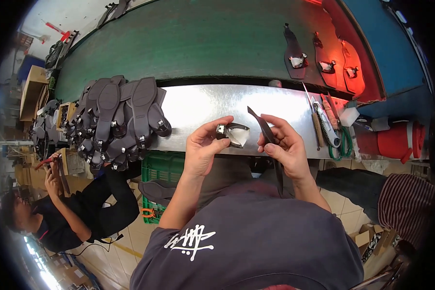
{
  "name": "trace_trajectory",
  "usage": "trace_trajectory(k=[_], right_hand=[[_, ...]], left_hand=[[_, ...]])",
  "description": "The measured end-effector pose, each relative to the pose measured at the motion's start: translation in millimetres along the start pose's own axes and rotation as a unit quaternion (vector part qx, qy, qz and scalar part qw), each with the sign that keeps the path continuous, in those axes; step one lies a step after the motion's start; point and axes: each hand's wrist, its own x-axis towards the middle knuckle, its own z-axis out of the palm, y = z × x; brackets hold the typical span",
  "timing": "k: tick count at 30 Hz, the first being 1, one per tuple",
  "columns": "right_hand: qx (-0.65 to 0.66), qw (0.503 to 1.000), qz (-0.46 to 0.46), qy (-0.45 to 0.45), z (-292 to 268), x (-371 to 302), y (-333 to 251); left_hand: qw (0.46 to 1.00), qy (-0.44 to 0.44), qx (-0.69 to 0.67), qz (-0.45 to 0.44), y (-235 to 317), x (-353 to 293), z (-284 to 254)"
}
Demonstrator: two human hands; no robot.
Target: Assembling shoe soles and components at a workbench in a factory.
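Note:
My left hand (pixel 203 147) is closed round a small black shoe part (pixel 236 135) with a white inner face and a shiny metal-like bit at one end. The thumb presses on its near side. In my right hand (pixel 287 150) is a thin dark shoe sole (pixel 263 124), seen nearly edge-on, held between thumb and fingers. One pointed end rises beyond the fingers, and the other hangs down toward my lap. The two parts are held apart, side by side, above the front edge of the metal bench (pixel 198 106).
Dark soles (pixel 116 106) lie heaped at left on the bench. Several assembled soles (pixel 295 58) lie on the green conveyor (pixel 188 38), some under red light. A cutter (pixel 329 128) and scissors (pixel 343 145) sit at right. A co-worker (pixel 67 212) works at left; a green crate (pixel 154 166) stands below.

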Motion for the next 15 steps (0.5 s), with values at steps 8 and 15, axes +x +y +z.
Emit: trace_trajectory(k=[8, 15], right_hand=[[-0.030, 0.997, -0.055, -0.054, 9, -3, -4], [-0.030, 0.997, -0.056, -0.053, 10, -5, 3]], left_hand=[[0.999, 0.038, 0.018, 0.016, -8, 1, 4], [0.994, 0.056, 0.061, 0.066, -1, -5, 11]])
